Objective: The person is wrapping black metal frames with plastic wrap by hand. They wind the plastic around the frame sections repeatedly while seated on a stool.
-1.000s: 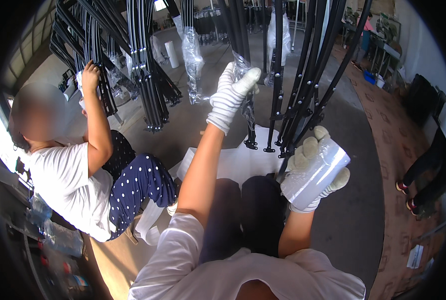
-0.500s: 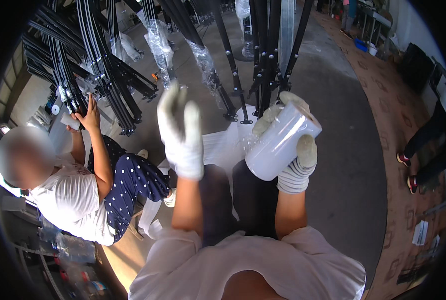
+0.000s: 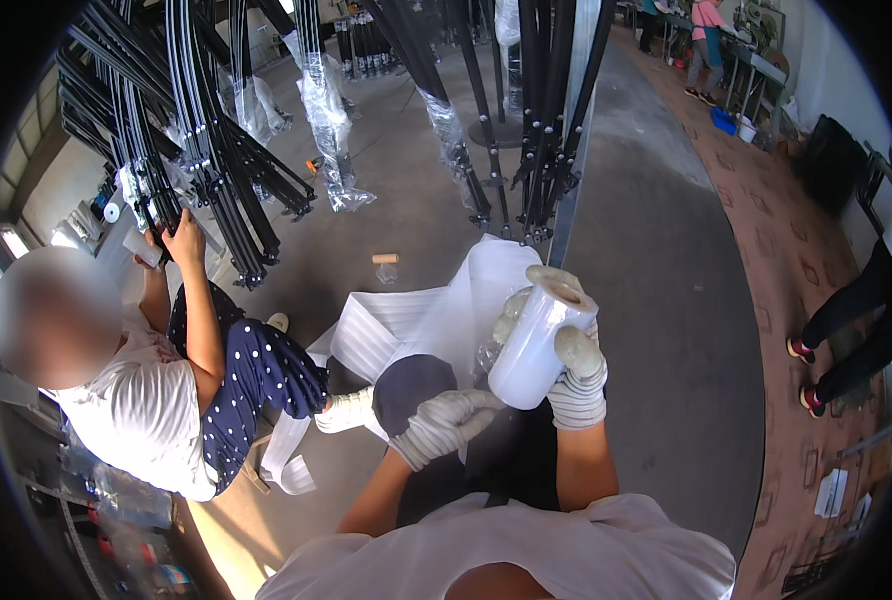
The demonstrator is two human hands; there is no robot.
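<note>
My right hand, in a whitish knit glove, grips a roll of clear stretch film that is tilted, its cardboard core showing at the upper end. Crumpled loose film hangs along the roll's left side. My gloved left hand is closed over my lap, its fingers pointing at the roll's lower end; whatever is in them is hidden. Just beyond the roll hangs a bundle of black metal tubes with bolted joints, beside a pale metal post.
White foam sheet spreads over the floor before my legs. A small cardboard core lies farther off. To the left a seated co-worker handles more black tubes. Film-wrapped tube ends hang behind. Another person's legs show at right.
My left hand has dropped from a raised, open pose to a closed one near the roll's lower end. The roll in my right hand sits slightly lower and more to the left.
</note>
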